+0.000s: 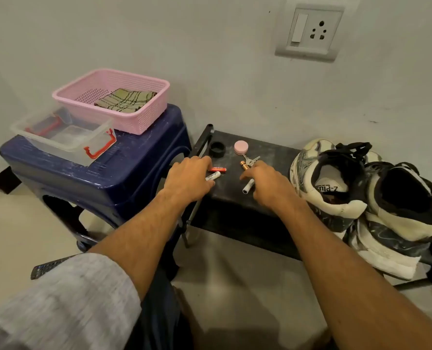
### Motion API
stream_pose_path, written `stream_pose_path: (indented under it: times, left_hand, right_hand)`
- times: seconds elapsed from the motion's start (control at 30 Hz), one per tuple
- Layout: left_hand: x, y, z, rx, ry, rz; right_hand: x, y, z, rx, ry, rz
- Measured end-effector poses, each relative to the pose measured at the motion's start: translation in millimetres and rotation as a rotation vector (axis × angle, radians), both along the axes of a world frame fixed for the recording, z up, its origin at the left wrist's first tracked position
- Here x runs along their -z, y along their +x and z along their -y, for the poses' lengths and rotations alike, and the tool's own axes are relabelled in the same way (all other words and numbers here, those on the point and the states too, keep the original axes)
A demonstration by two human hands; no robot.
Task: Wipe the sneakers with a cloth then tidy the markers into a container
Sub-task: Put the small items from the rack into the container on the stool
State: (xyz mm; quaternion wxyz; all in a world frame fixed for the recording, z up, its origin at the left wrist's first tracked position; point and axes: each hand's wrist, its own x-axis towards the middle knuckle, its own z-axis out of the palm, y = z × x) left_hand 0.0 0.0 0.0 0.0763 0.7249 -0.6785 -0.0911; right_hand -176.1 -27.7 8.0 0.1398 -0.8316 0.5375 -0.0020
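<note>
Sneakers (pixel 331 178) sit heaped at the right end of a low black table (pixel 268 150), one leaning on the other. On the tabletop the left hand (pixel 188 178) lies with its fingers bent down onto a lettered white marker (pixel 213 176); they touch it, but I cannot tell whether they actually grip it. A red marker (pixel 218 169) lies just beyond, beside those fingertips. The right hand (pixel 268 184) has its thumb and curled fingers pinched round a plain white marker (pixel 247 187), whose capped end sticks out toward the camera. Near it lie keys (pixel 252 160), a pink round case (pixel 241 147) and a black ring (pixel 218 148). To the left, a blue stool (pixel 96 173) carries a clear container (pixel 58 142) with red clips and a pink basket (pixel 144 120) holding the folded checked cloth (pixel 126 101)
</note>
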Motion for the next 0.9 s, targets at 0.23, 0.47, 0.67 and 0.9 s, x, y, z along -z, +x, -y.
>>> stream_pose_path:
  times: [0.23,0.47,0.67,0.9]
  left_hand:
    - [8.7,0.5,8.2,-0.019,0.048,-0.016]
    - [9.6,-0.9,7.7,-0.033,0.028,-0.017]
    - [12.3,-4.3,9.4,-0.070,0.019,-0.059]
    - [20.2,-15.3,19.4,-0.096,-0.016,0.010]
  right_hand:
    - [16.1,5.7,12.6,-0.065,-0.080,-0.098]
    - [16.7,3.6,17.2,-0.084,-0.093,-0.047]
    - [4.9,2.4,19.3,0.080,0.016,0.328]
    - [-2.2,8.9,12.0,0.196,0.010,0.521]
